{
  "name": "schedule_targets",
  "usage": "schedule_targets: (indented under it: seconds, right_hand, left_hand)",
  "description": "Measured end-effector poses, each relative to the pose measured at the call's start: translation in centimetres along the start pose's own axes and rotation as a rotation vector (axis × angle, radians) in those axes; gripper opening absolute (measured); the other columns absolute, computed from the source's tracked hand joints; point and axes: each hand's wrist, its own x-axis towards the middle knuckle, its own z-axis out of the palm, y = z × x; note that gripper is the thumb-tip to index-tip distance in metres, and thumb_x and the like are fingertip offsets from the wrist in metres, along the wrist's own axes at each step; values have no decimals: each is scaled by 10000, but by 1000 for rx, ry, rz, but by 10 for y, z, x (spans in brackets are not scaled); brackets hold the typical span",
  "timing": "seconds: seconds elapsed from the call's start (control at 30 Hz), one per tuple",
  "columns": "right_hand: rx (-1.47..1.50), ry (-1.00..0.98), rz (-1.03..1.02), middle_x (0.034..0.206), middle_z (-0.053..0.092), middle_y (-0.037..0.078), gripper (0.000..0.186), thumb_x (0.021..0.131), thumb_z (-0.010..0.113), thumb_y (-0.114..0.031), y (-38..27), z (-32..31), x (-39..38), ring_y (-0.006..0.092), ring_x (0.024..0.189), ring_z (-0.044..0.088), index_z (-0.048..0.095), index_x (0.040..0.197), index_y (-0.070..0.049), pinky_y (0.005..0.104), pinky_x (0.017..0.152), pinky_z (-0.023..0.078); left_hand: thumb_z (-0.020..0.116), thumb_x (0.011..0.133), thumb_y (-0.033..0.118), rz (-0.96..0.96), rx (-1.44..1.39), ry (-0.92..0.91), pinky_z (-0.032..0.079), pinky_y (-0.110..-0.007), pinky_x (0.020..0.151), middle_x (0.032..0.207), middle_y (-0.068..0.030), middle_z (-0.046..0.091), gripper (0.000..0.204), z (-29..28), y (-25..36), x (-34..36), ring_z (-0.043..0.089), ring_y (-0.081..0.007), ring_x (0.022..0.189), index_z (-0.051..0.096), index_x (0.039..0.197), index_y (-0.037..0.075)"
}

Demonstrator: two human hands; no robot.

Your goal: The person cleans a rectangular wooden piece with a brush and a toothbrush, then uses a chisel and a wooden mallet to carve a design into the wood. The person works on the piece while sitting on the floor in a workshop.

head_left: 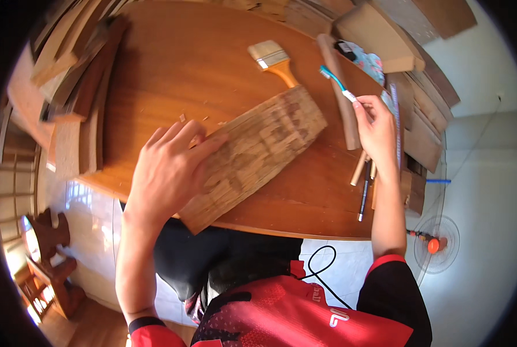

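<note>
Beyond the left end of the worktop (172, 58), a dark brown piece of wooden furniture (53, 266) stands low in the view. Planks (96, 115) are piled along the worktop's left side. Next come small wood chips (183, 118), scattered just beyond the left hand (169, 173). That hand lies over the left part of a carved wooden board (264, 139), thumb side on its face; whether its grip is clamped on the board I cannot tell, as the fingers are partly hidden. The board lies slantwise, its lower-left end at the worktop's near edge and its upper-right end well inward. Behind it rests a flat brush (270, 55), pale bristles toward the upper left, orange handle running to the board's far edge. Further right, a long light-brown strip (335, 98) lies on the worktop. The right hand (377, 124) has its grip closed, thumb and fingers pinching the white handle of a toothbrush (335, 79), whose blue-green head points up and left. Slim sticks (358, 169) and a dark pencil-like tool (364, 196) lie beneath the forearm. At far right stands a fan (443, 245) with an orange hub.
</note>
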Motion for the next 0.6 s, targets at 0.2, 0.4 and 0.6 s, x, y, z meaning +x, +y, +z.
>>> schedule_targets:
  seconds: [0.2,0.4,0.6]
  right_hand:
    - [-122,43,66,1040,759,151,203,995,759,-244,50,-19,7,325,973,755,779,1072,-56,434,836,582]
    - [-103,-196,180,986,829,80,259,982,778,-351,42,-7,23,268,891,790,807,1083,-115,406,817,593]
    - [-24,-310,-103,973,720,56,139,1038,693,-141,62,-44,20,164,906,691,776,1108,-54,342,803,553]
  left_hand:
    - [769,852,49,12,46,6,553,-425,778,922,-50,697,206,1,0,16,692,-303,844,792,1050,104]
    - [743,908,29,8,89,-61,529,-443,759,915,-98,686,71,2,9,32,677,-338,835,715,973,38]
    - [716,943,38,-19,43,-70,532,-466,793,982,-123,678,95,3,13,25,678,-368,902,690,1033,23]
